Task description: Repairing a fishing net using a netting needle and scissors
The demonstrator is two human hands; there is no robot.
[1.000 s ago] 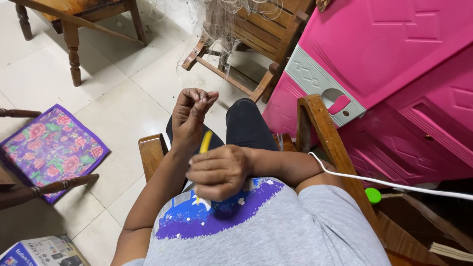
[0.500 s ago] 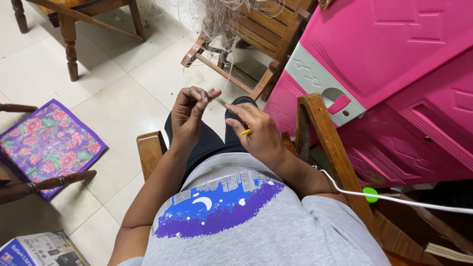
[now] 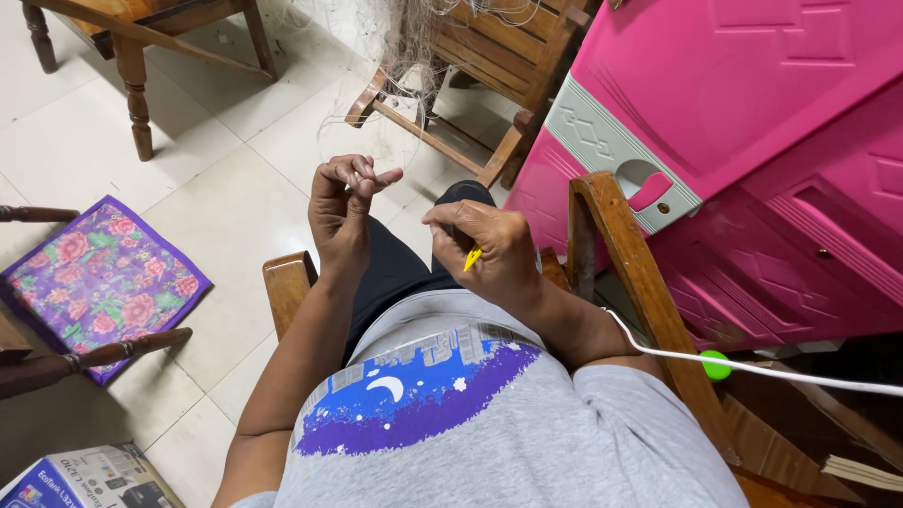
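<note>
I sit in a wooden chair, looking down over my grey shirt with a blue and purple print. My left hand (image 3: 343,202) is raised in front of me, its fingers curled and pinched on thin strands of a pale fishing net (image 3: 400,56) that stretches up to the chair ahead. My right hand (image 3: 484,245) sits just to the right of it, closed around a small yellow netting needle (image 3: 471,258) whose tip pokes out under the palm. The two hands are a short gap apart.
A wooden chair (image 3: 470,66) draped with the net stands ahead. A pink plastic cabinet (image 3: 752,141) fills the right side, beside my chair's wooden armrest (image 3: 630,282). A purple floral cushion (image 3: 94,282) lies left, a cardboard box (image 3: 85,475) bottom left, and a white cord (image 3: 771,369) runs right.
My right hand rose from my lap near my stomach up toward my left hand, carrying the yellow needle. The left hand stayed raised on the net strands.
</note>
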